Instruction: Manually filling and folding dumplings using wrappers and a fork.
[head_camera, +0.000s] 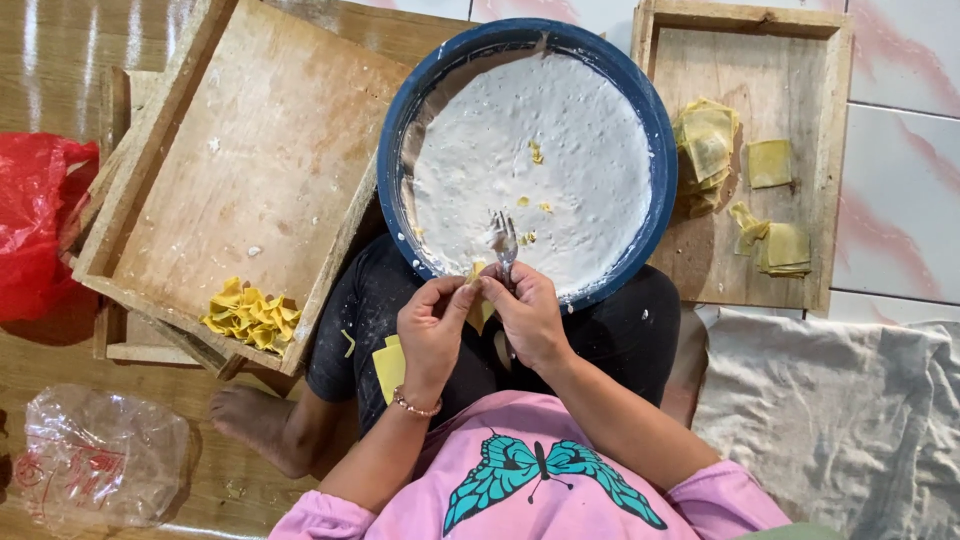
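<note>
Wrapper (479, 312), thin, soft, easily torn, is pinched between left hand (432, 335) and right hand (527, 315), both clamped on its edges, right also gripping a fork (504, 243), above blue basin (655, 130) rim.

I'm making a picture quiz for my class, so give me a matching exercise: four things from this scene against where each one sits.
Things:
1. folded yellow wrappers
2. flat yellow wrappers
3. red plastic bag
4. grey cloth

Places:
A. far left edge
B. lower right floor
C. left wooden tray
D. right wooden tray

Pairs: 1-C, 2-D, 3-A, 4-B
</note>
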